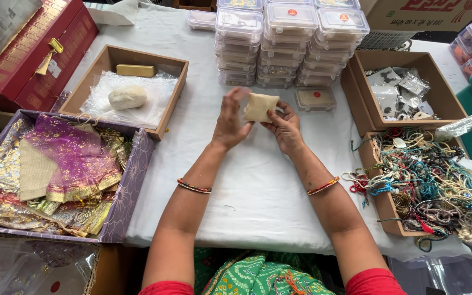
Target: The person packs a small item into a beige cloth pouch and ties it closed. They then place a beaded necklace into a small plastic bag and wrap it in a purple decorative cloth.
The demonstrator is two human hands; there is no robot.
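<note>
1. My work table (258,202) is covered with a white cloth, evenly and brightly lit.
2. At the far edge stand stacks of clear plastic containers (288,46).
3. To my left sit a purple tray of shiny fabric pouches (55,175), a brown tray (132,57) and a red case (34,49).
4. To my right sit a tray of beaded strings (427,186), another brown tray (443,98) and a cardboard carton (422,13).

The pouch (260,107) is looking like matt, coarse beige cloth. The tubs (290,46) are showing clear glossy plastic, and the white cloth (258,186) covering the desk is lying smooth and matt.
</note>
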